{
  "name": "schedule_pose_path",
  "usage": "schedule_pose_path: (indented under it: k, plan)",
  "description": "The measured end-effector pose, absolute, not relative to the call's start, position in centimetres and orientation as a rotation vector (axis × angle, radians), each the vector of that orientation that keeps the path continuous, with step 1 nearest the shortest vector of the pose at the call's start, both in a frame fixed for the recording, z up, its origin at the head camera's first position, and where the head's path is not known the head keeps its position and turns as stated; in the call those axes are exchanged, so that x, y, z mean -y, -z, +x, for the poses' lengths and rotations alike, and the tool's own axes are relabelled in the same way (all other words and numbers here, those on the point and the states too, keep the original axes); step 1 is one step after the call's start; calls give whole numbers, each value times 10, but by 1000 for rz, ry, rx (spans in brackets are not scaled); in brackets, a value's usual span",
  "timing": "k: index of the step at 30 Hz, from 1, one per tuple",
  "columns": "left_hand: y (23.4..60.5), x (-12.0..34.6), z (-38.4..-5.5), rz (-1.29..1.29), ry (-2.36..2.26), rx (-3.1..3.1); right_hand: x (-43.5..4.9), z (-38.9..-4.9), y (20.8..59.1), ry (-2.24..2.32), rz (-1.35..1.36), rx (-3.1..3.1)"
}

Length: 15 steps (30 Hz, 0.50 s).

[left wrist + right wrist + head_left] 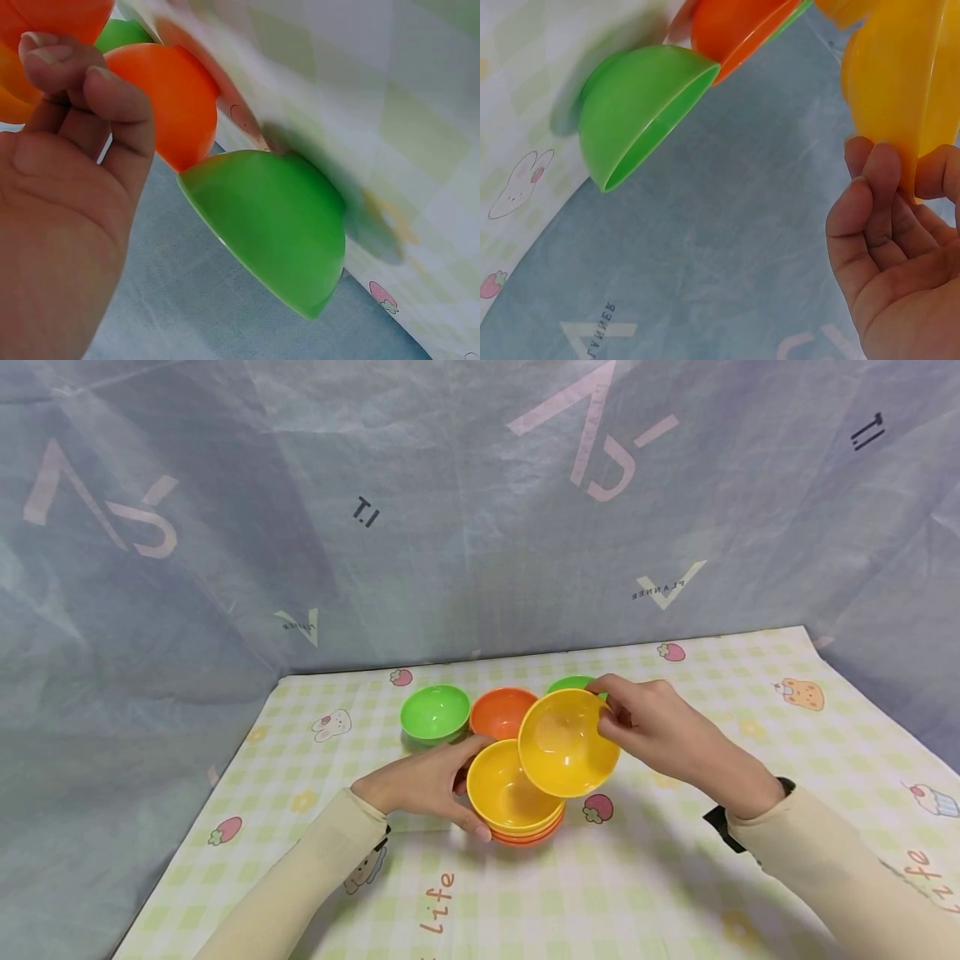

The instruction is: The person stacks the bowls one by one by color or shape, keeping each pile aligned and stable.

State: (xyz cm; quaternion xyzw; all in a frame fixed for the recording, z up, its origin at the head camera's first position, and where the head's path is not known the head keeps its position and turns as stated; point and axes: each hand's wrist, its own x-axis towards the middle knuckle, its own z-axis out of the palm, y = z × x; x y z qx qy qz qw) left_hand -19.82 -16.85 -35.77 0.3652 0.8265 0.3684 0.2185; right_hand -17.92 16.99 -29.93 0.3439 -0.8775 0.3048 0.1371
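My right hand [656,727] pinches a yellow bowl [567,743] at its right rim. The bowl tilts toward me, and its lower left edge overlaps the stack of bowls [517,802] in the head view. In the right wrist view, the fingers [847,217] lie outside the yellow bowl's wall and the thumb is on the inner side. My left hand [431,781] grips the stack from the left, thumb low in front and fingers behind. Yellow shows at the top of this stack and orange at its bottom.
Behind the hands stand a green bowl [435,714], an orange bowl [501,712] and a second green bowl [570,682], partly hidden by the yellow one. A checked tablecloth [600,893] covers the table. A grey-blue cloth [465,527] hangs at the back and sides.
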Motion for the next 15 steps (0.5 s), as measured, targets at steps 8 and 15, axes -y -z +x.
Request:
schedule_pose_path:
  k: [8, 15]
  plan:
    - [357, 168, -199, 1012, -1006, -2305, -161, -178, 299, -895, 970, 2561]
    - [359, 170, -198, 1013, -1008, -2310, -154, -178, 301, -916, 950, 2569]
